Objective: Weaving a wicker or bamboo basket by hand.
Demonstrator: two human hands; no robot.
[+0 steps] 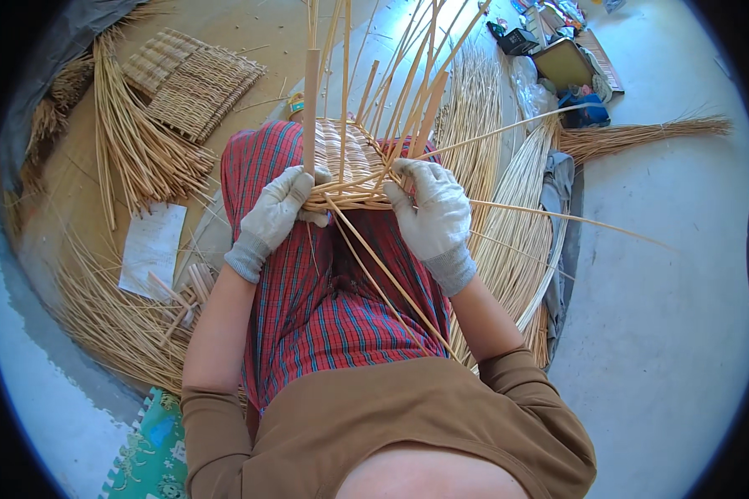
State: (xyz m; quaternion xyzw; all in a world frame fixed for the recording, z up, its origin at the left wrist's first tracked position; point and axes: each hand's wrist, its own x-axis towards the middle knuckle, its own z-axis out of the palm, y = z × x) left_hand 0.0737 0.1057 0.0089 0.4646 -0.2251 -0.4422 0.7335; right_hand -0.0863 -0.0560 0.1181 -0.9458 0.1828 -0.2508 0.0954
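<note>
A partly woven wicker basket (351,154) rests on my lap, its base tilted between my knees and its uprights pointing away from me. My gloved left hand (270,214) grips the near left corner, thumb by a flat wooden stake (310,112). At the near right corner my gloved right hand (434,212) pinches a wicker strand where several cross; which one is hard to make out. Loose strand ends (391,279) run from the near edge toward my waist, and another long strand (570,216) sticks out to the right.
Long bundles of pale wicker (516,224) lie to my right, more loose rods (125,320) to my left. Finished woven panels (195,83) and a rod bundle (137,133) sit far left, near a paper sheet (152,249). Boxes and clutter (562,62) stand far right.
</note>
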